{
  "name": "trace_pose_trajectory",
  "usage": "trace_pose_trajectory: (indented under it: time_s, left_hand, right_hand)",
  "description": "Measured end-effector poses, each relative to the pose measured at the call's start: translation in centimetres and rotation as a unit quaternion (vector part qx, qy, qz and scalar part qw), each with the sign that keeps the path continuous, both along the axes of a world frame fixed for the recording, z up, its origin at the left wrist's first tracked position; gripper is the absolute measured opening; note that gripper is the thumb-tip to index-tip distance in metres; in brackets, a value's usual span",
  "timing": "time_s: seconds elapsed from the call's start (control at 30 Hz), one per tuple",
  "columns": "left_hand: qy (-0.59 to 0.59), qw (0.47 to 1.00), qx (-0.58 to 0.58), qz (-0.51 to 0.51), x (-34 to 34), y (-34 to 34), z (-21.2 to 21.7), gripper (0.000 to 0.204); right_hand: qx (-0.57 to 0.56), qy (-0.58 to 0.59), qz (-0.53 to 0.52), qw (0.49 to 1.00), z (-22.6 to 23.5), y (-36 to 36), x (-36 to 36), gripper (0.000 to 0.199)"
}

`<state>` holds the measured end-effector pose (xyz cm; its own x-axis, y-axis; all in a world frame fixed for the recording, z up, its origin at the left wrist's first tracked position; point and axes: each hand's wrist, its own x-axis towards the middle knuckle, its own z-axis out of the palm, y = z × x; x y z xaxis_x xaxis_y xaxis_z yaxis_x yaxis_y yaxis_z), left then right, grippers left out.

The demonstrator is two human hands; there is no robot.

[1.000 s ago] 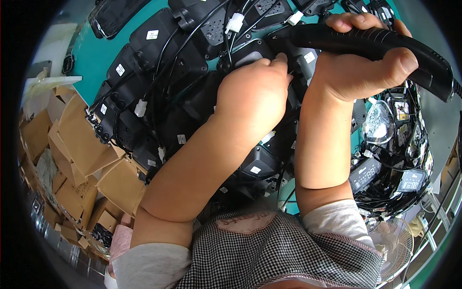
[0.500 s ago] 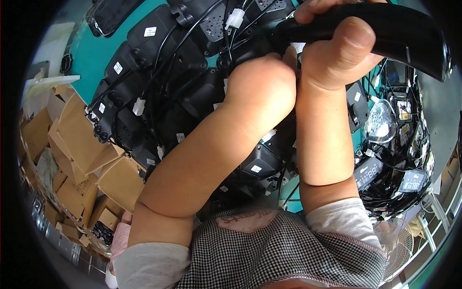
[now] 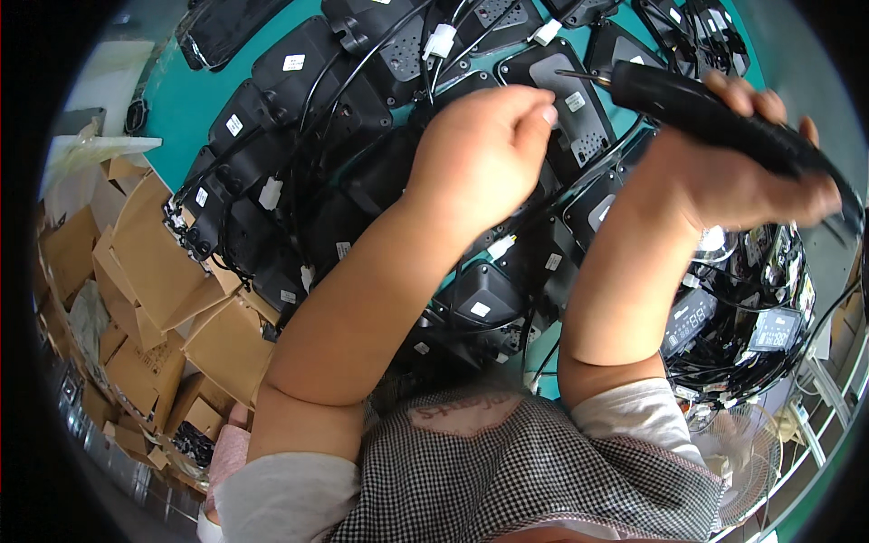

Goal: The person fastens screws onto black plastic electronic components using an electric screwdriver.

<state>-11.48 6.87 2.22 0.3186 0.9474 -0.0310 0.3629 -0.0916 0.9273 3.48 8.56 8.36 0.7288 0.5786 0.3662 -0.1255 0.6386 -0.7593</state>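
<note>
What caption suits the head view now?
Right hand holding a black screwdriver-like tool, its thin bit pointing left, near the left hand, above black housings on a teal tabletop.

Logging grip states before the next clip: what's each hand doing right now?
Left hand: closed, fingers curled; whether it holds anything cannot be told.
Right hand: closed, holding the black screwdriver.

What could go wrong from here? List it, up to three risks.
1. The thin bit of the black tool in the right hand points across near the left hand; a slip might jab it.
2. The exposed bit appears over a black housing, and could scratch it.
3. A white connector on loose wires lies nearby; the wires might snag.
</note>
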Motion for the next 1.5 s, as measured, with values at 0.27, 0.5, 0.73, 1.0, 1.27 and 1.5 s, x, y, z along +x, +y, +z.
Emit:
trace_pose_trajectory:
  time_s: [0.27,0.5,0.73,1.0,1.27,1.5]
  left_hand:
    - [-0.508,0.731,-0.455,0.039,0.0,-0.2,2.3,0.071]
    - [-0.547,0.692,-0.471,0.010,1.0,-1.4,3.3,0.075]
    - [-0.493,0.726,-0.477,-0.031,1.1,-3.0,2.8,0.072]
    - [-0.465,0.742,-0.480,-0.048,1.6,-3.4,2.8,0.065]
    - [-0.364,0.778,-0.508,-0.069,0.5,-4.6,1.9,0.021]
    - [-0.333,0.835,-0.434,-0.061,1.7,-5.3,2.0,0.014]
  right_hand:
    - [0.036,0.085,0.232,0.968,3.0,-5.9,1.6,0.050]
    - [0.029,0.058,0.230,0.971,1.6,-7.6,0.3,0.061]
    - [0.036,0.091,0.202,0.974,1.7,-8.4,2.4,0.057]
    - [0.014,0.084,0.172,0.981,1.3,-8.8,1.2,0.060]
    - [0.040,0.101,0.205,0.973,1.6,-9.7,4.7,0.061]
    - [0.035,0.115,0.188,0.975,1.6,-10.3,5.6,0.059]
